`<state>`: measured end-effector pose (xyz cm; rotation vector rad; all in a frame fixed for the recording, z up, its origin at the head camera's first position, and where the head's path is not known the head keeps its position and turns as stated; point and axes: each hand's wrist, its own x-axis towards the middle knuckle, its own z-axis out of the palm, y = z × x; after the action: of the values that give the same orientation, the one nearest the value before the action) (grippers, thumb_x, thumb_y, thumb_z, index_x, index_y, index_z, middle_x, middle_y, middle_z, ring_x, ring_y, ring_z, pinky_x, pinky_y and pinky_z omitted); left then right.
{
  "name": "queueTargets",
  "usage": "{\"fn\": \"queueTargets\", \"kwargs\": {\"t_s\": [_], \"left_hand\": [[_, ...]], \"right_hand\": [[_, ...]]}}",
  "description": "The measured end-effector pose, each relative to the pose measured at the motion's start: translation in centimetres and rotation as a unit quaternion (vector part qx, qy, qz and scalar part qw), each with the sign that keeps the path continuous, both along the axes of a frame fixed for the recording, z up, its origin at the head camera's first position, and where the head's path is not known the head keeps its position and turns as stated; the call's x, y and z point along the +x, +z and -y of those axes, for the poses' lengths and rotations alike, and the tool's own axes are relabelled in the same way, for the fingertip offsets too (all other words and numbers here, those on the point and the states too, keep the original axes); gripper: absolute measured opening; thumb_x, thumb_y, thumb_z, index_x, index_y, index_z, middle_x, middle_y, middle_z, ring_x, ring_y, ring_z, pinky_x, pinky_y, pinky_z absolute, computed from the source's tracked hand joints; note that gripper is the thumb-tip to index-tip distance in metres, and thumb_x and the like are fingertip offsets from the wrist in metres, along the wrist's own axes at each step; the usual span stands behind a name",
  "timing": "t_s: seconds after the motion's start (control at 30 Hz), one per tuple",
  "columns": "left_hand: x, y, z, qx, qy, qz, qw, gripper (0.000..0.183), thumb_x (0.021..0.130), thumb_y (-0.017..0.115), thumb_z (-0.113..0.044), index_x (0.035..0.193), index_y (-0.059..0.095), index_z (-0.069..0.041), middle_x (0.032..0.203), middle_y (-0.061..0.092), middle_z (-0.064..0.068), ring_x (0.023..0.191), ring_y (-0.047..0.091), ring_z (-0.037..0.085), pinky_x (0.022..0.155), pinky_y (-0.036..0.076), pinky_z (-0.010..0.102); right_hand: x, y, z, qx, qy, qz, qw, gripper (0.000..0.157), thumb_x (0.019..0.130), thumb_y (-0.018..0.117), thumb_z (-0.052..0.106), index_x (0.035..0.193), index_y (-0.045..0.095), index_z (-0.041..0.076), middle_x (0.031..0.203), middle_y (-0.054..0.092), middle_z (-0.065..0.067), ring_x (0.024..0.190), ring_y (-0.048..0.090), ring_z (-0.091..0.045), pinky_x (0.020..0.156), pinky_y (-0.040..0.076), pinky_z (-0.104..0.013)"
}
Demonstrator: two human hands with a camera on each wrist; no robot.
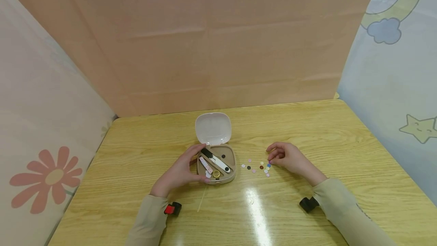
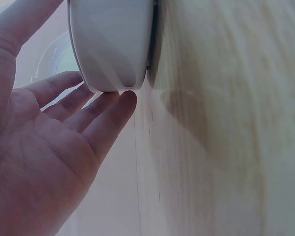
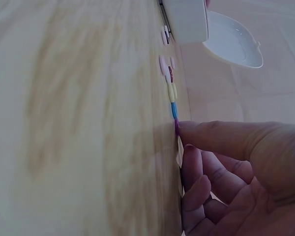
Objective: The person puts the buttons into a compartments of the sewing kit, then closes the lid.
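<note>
An open sewing box [image 1: 233,177] stands on the table with its lid [image 1: 213,128] tipped back. My left hand [image 1: 179,172] holds the box by its left side, fingers at the far corner and thumb at the front. Inside are white-handled thread snips [image 1: 220,162], a pink-patterned tape measure [image 1: 206,165], a gold ring-shaped piece [image 1: 216,174] and a black button [image 1: 223,156]. To the right, the thumb of my right hand [image 1: 288,158] touches a purple button [image 3: 177,127] lying on the table; the other fingers are bent beside it. A blue button [image 1: 269,166] lies right next to it.
Several small buttons, among them a dark red one [image 1: 261,167], a black one [image 1: 249,167] and a white one [image 1: 243,166], lie scattered between the box and my right hand. A thin pale strip [image 1: 202,198] lies in front of the box. A peach curtain [image 1: 218,48] hangs behind the table.
</note>
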<state>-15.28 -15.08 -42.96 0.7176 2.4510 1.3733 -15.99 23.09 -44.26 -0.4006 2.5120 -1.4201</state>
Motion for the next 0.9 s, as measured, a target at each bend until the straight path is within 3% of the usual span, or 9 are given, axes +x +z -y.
{"fn": "queueTargets", "kwargs": {"t_s": [0.1,0.3,0.9], "left_hand": [[-0.23,-0.57,0.13,0.004,-0.003,-0.003,1.0,0.103,0.065,0.089,-0.028,0.15,0.031,-0.015,0.152,0.028,0.0,0.136,0.03,0.02,0.107,0.034,0.04],[-0.25,-0.57,0.14,0.007,-0.007,-0.005,0.9999,0.101,0.066,0.088,-0.026,0.149,0.032,-0.014,0.152,0.027,0.003,0.137,0.029,0.024,0.107,0.034,0.044],[-0.19,-0.32,0.06,0.003,0.0,-0.001,1.0,0.103,0.065,0.089,-0.026,0.15,0.032,-0.014,0.152,0.027,0.002,0.137,0.029,0.022,0.107,0.034,0.042]], "right_hand": [[0.05,0.06,-0.01,0.0,-0.002,0.001,1.0,0.029,0.084,0.067,-0.007,0.111,0.059,-0.006,0.088,0.066,-0.01,0.078,0.064,-0.023,0.064,0.053,-0.026],[0.14,0.18,-0.01,-0.001,-0.003,0.0,1.0,0.029,0.084,0.068,-0.006,0.111,0.06,-0.005,0.088,0.066,-0.009,0.078,0.063,-0.023,0.064,0.052,-0.026],[0.19,0.09,-0.12,0.027,0.012,-0.019,0.999,0.019,0.085,0.069,-0.002,0.104,0.063,-0.002,0.085,0.062,-0.006,0.076,0.059,-0.02,0.066,0.05,-0.026]]}}
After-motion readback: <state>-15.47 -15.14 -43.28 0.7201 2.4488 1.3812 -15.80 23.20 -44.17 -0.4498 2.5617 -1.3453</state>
